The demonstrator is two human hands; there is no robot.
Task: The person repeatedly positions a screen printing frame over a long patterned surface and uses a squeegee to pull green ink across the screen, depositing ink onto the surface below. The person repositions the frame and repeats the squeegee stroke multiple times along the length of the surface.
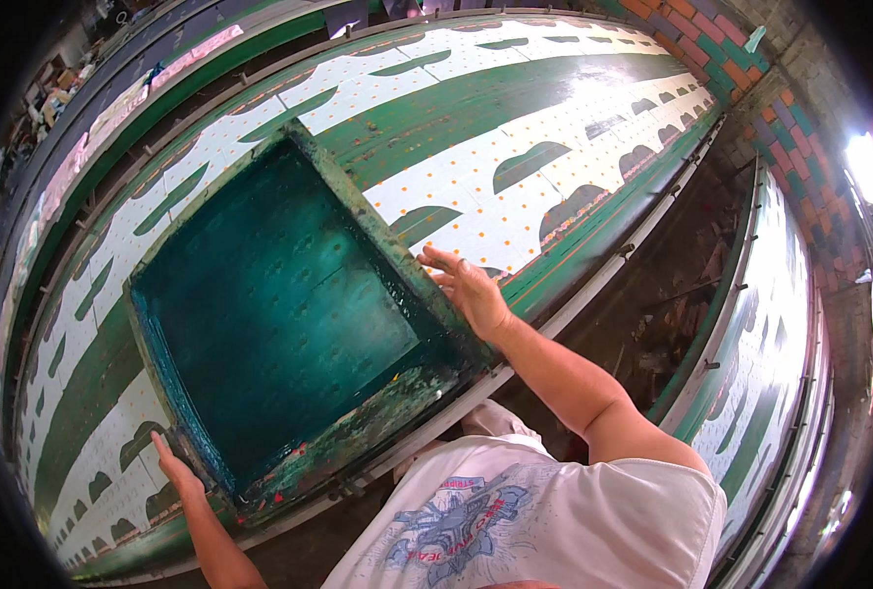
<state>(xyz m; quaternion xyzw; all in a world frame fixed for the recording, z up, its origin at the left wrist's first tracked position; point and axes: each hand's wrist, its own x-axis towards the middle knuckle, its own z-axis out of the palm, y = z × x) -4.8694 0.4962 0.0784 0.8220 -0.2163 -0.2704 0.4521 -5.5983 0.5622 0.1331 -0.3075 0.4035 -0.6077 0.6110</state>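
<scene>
Where the long printing desk [593, 294] runs from lower left to upper right, a square screen frame [289, 314], stained green and teal, lying flat on the printed cloth [476, 147]. Nearly square, so no clear long axis; turned at a slant, one corner toward the far side of the desk, the opposite corner toward the near rail. Inside its raised walls, a dark teal mesh wet with green ink, thickest along the near and right-hand walls; faint shapes of the pattern showing through.

Left hand [174, 469] at the frame's lower left edge, fingers stretched out flat against the outer wall, touching but not curled round it. Right hand [468, 285] on the frame's right-hand wall, fingers spread and open, palm pressed down on the top of the rim, nothing clasped.

Under and around the frame, white cloth with small orange dots and dark green arched shapes, crossed by a broad green band running along the desk. Just beside the near rail, a white printed shirt [515, 510] at the lower edge. Well apart on the right, a second long desk [780, 344] with similar cloth, and behind it a wall of coloured bricks [740, 69].
</scene>
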